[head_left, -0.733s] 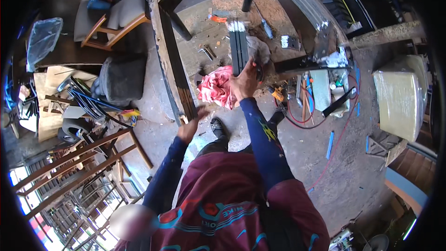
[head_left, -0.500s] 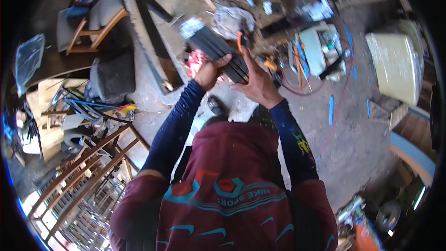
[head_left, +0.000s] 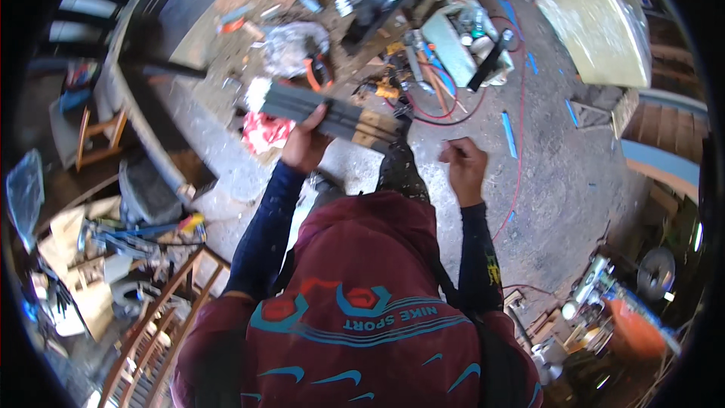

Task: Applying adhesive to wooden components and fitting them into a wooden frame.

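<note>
My left hand (head_left: pixel 306 147) grips a long dark grey grooved block (head_left: pixel 313 112), thumb on its top face and fingers underneath. It looks like several strips side by side, with a pale brown band (head_left: pixel 373 128) toward its right end and a white, ragged-looking far left end. The block slants down to the right above my legs. Off to the right, apart from the block, my right hand (head_left: pixel 466 166) is closed with curled fingers; whatever it may hold is hidden. Beyond the block lie a crumpled grey-white cloth or bag (head_left: pixel 291 49) and an orange-handled tool (head_left: pixel 317 72).
Under the block's left part lies a red-and-white cloth (head_left: pixel 266 133). A pale bin of tools and bottles (head_left: pixel 445 30) stands at far right, beside a red hose (head_left: pixel 521 128). Plastic-wrapped cushioning (head_left: pixel 596 30) stands farther right. A wooden frame (head_left: pixel 155 317) is near left.
My right hand has come off the block and moved right, its fingers now curled. The block, still in my left hand, lies flatter and shows a brown band. The view has shifted.
</note>
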`<act>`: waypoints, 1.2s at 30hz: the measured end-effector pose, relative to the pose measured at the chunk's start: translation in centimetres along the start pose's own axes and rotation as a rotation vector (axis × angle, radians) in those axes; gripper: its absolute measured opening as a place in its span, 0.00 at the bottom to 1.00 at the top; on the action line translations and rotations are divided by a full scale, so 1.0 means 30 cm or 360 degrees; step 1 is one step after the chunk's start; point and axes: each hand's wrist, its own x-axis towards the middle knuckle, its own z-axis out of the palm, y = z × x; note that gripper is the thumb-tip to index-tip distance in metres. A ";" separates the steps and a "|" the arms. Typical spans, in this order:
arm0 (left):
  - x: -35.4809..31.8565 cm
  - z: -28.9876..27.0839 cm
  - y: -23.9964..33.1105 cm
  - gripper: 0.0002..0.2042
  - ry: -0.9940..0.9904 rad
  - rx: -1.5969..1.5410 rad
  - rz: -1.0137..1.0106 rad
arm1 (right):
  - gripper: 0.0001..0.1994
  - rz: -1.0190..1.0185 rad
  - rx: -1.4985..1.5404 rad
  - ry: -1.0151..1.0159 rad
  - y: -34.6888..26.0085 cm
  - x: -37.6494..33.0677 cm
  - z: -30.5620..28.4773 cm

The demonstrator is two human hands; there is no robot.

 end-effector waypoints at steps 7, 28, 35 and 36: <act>-0.072 -0.023 -0.090 0.22 -0.0086 0.0137 0.0032 | 0.09 -0.0056 -0.0324 0.0077 0.291 0.199 -0.034; 0.371 0.513 -0.491 0.25 0.0929 0.0005 -0.0118 | 0.26 0.0182 -0.0918 -0.0846 0.407 0.683 0.263; 0.334 0.475 -0.488 0.24 0.0935 0.0148 -0.0060 | 0.26 0.0229 -0.1382 -0.0675 0.672 0.816 0.152; 0.328 0.502 -0.473 0.23 0.0841 0.0080 -0.0036 | 0.28 0.0323 -0.1438 -0.0449 0.733 0.866 0.108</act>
